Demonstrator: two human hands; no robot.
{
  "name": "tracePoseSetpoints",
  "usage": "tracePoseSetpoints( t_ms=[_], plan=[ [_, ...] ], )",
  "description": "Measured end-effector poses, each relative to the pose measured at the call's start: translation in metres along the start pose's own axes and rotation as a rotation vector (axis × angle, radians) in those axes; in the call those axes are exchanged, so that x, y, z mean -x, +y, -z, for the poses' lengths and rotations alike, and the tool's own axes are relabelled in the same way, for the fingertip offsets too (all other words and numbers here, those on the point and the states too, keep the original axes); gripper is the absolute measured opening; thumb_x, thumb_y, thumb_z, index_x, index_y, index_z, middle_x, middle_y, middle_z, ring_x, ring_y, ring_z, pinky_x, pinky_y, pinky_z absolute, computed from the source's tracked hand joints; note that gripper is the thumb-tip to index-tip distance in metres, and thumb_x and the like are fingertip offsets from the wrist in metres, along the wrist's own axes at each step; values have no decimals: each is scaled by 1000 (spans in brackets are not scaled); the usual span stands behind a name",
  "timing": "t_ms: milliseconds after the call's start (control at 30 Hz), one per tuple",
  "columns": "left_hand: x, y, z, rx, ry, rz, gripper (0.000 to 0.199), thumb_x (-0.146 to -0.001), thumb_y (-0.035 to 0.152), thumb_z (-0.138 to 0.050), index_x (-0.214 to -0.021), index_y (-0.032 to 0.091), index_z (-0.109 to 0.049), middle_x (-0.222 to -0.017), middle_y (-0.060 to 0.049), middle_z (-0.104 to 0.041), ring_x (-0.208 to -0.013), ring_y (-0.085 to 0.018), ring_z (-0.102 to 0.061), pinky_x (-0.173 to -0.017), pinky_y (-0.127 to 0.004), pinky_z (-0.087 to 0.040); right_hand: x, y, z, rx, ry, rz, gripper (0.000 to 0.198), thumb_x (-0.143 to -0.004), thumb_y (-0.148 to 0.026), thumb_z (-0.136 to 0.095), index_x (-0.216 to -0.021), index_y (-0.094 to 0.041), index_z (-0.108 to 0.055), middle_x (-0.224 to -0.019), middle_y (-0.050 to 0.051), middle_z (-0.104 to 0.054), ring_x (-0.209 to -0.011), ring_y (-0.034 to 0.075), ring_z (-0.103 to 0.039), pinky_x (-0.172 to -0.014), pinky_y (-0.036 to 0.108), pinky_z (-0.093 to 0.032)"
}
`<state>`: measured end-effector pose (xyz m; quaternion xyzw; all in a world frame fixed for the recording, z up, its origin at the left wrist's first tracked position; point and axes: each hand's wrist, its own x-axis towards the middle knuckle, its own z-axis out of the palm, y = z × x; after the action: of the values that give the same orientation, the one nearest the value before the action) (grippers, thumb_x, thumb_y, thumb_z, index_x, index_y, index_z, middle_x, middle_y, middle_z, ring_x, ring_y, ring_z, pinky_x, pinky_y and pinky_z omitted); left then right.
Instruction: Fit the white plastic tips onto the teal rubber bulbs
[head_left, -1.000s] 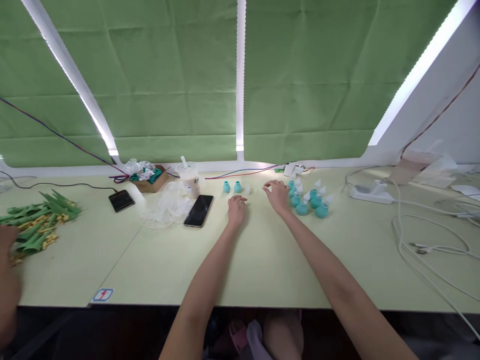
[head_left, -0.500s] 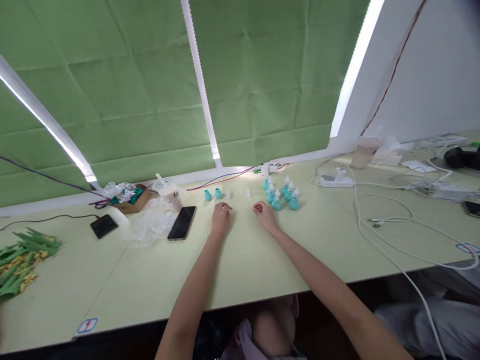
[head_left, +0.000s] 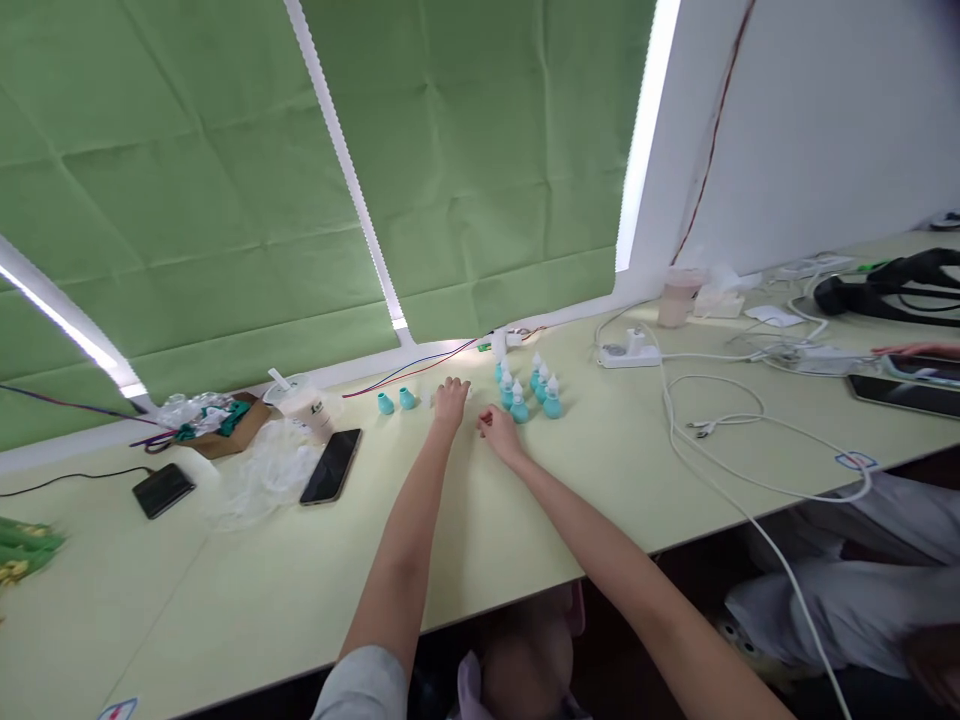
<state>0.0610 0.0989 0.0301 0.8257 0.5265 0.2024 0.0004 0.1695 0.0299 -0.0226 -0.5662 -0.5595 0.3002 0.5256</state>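
My left hand reaches over the tabletop, palm down, its fingers apart and slightly bent beside a small white nozzle tip. A faint translucent tip lies to its left. Further left, two turquoise squeeze bulbs stand without tips. My right hand is closed, thumb and fingers pressed together; whatever they may hold is too small to make out. Just behind and to the right of it, several turquoise bulbs with white pointed nozzles stand upright in a group.
Left of my arms lie a phone, a crumpled clear bag, a drink cup and a cardboard box. On the right are a power strip, loose white cables, another cup and a co-worker's hand.
My left hand has moved right and forward, over toward the white tip. My right hand stays closed near the bulb group. The view has swung right, bringing a co-worker's hand into sight.
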Motion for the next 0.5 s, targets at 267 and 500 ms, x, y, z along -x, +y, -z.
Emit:
tracePoseSetpoints(
  t_ms=[267, 500],
  plan=[
    [-18, 14, -10, 81, 32, 20, 23, -74, 2, -55, -58, 17, -55, -81, -12, -54, -110, -30, -46, -86, -40, -39, -2, 1, 1, 83, -34, 38, 8, -73, -16, -56, -67, -20, -54, -63, -1, -62, -57, 14, -57, -59, 27, -45],
    [21, 3, 8, 301, 236, 228, 8, -76, 22, -62, -68, 21, -64, -75, -6, -63, -87, -23, -56, -79, -36, -45, -4, -4, 7, -75, -61, -89, 12, -69, -14, -62, -62, -19, -53, -59, -2, -63, -45, 11, -55, -51, 24, -45]
  ],
)
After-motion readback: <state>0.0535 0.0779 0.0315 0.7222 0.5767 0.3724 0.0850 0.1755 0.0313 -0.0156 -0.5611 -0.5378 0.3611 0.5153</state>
